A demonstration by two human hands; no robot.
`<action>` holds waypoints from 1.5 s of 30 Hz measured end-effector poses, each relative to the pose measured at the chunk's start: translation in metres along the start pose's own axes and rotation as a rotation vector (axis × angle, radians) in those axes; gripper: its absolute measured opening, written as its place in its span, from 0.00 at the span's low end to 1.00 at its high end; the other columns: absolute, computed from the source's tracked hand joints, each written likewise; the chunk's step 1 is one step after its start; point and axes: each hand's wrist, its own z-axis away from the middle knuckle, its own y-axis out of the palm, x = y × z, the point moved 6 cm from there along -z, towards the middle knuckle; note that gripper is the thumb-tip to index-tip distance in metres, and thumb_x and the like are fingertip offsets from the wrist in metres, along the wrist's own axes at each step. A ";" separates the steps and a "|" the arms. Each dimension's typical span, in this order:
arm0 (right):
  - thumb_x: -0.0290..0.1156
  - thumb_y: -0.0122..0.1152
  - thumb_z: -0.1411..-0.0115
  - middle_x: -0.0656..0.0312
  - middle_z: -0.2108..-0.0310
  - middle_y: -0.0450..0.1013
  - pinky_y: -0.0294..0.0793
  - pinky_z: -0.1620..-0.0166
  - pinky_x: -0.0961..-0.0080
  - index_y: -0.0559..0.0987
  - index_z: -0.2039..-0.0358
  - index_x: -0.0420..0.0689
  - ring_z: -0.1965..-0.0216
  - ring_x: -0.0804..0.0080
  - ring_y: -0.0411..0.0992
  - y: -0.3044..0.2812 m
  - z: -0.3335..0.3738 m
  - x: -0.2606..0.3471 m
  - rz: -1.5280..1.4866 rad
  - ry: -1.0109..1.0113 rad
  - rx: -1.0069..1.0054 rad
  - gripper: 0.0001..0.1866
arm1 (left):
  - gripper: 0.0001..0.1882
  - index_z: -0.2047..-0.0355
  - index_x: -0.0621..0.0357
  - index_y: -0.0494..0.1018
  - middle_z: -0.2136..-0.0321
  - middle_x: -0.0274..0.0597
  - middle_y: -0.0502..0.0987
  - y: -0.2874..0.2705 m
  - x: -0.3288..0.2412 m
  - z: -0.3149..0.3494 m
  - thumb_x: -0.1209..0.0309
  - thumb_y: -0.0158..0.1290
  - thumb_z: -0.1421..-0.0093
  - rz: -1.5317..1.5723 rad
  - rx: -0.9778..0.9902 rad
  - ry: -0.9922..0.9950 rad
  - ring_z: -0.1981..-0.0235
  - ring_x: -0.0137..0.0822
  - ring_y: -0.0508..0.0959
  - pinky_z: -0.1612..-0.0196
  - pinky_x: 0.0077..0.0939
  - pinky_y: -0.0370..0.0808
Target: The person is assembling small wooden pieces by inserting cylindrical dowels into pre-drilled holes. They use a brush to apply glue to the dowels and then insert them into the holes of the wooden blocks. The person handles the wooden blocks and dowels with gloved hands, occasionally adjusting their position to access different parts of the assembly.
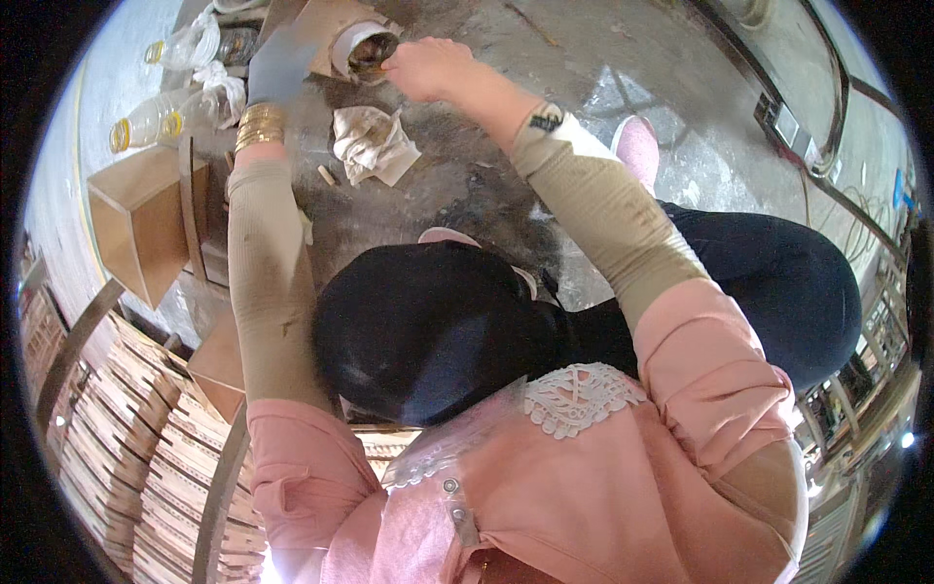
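My right hand (431, 68), bare, is closed at the rim of a round whitish container (347, 44) with dark contents. Its fingertips pinch at the container's edge, and what they hold, if anything, is too small to make out. My left hand (279, 70), in a blue-grey glove, is smeared by motion beside a brown cardboard piece (326, 21) near the container. Its fingers cannot be read. On the floor nearer to me lies a crumpled whitish cloth (370, 146), apart from both hands.
Clear plastic bottles with yellow caps (146, 125) lie at the far left. Below them stands a brown wooden box (146, 219). Stacked wooden strips (185, 467) fill the lower left. A small pale stick (327, 176) lies by the cloth. A dark metal frame (778, 122) stands at right.
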 end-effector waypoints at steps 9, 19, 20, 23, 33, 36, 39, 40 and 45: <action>0.40 0.47 0.46 0.56 0.66 0.75 0.72 0.59 0.61 0.78 0.61 0.51 0.62 0.55 0.73 -0.021 -0.014 -0.001 0.055 0.002 0.046 0.16 | 0.20 0.62 0.64 0.69 0.68 0.50 0.76 0.001 0.008 -0.010 0.61 0.54 0.50 0.500 0.059 -0.467 0.67 0.43 0.76 0.62 0.30 0.71; 0.28 0.50 0.51 0.45 0.69 0.69 0.75 0.71 0.67 0.72 0.59 0.38 0.70 0.56 0.74 -0.001 0.040 0.037 0.187 -0.256 -0.165 0.17 | 0.21 0.61 0.62 0.69 0.68 0.48 0.76 0.006 0.012 -0.008 0.61 0.55 0.51 0.417 0.085 -0.506 0.69 0.40 0.75 0.64 0.30 0.71; 0.31 0.52 0.53 0.47 0.69 0.70 0.75 0.68 0.68 0.77 0.69 0.39 0.67 0.58 0.73 0.006 0.043 0.034 0.209 -0.256 -0.227 0.12 | 0.21 0.61 0.62 0.69 0.68 0.49 0.76 0.006 0.015 -0.008 0.60 0.55 0.51 0.463 0.064 -0.525 0.68 0.41 0.75 0.64 0.30 0.71; 0.30 0.52 0.52 0.48 0.68 0.68 0.75 0.70 0.68 0.73 0.61 0.38 0.69 0.58 0.73 0.015 0.046 0.015 0.267 -0.196 -0.224 0.16 | 0.23 0.61 0.64 0.69 0.67 0.50 0.76 0.003 0.007 -0.013 0.59 0.55 0.51 0.307 0.076 -0.399 0.67 0.44 0.76 0.63 0.32 0.70; 0.28 0.49 0.49 0.48 0.69 0.65 0.75 0.74 0.67 0.68 0.53 0.38 0.74 0.59 0.73 0.017 0.057 0.036 0.226 -0.189 -0.264 0.20 | 0.22 0.61 0.61 0.70 0.65 0.49 0.75 0.012 0.022 -0.003 0.58 0.55 0.52 0.329 0.108 -0.579 0.64 0.47 0.75 0.60 0.32 0.70; 0.28 0.49 0.49 0.49 0.69 0.65 0.75 0.73 0.67 0.69 0.55 0.38 0.74 0.60 0.73 0.025 0.051 0.033 0.395 -0.262 -0.266 0.19 | 0.22 0.60 0.60 0.70 0.65 0.49 0.76 0.022 0.024 -0.003 0.58 0.55 0.52 0.281 0.172 -0.475 0.63 0.46 0.75 0.60 0.32 0.70; 0.28 0.49 0.49 0.49 0.69 0.65 0.75 0.73 0.66 0.69 0.57 0.40 0.73 0.59 0.73 0.017 0.043 0.024 0.355 -0.260 -0.176 0.18 | 0.14 0.65 0.54 0.68 0.66 0.49 0.74 0.017 0.013 -0.002 0.63 0.51 0.51 0.327 0.022 -0.438 0.62 0.53 0.73 0.61 0.40 0.70; 0.28 0.49 0.49 0.49 0.68 0.66 0.75 0.73 0.66 0.70 0.57 0.40 0.73 0.58 0.74 0.008 0.041 0.025 0.313 -0.237 -0.208 0.17 | 0.20 0.63 0.59 0.71 0.67 0.52 0.75 0.016 0.007 -0.001 0.58 0.54 0.51 0.159 0.102 -0.397 0.64 0.47 0.76 0.61 0.34 0.71; 0.28 0.50 0.50 0.47 0.66 0.66 0.75 0.72 0.64 0.70 0.58 0.44 0.72 0.57 0.74 0.008 0.042 0.027 0.228 -0.241 -0.259 0.16 | 0.17 0.64 0.56 0.70 0.67 0.49 0.73 0.009 0.006 0.000 0.63 0.53 0.52 0.257 0.080 -0.499 0.63 0.49 0.74 0.61 0.35 0.71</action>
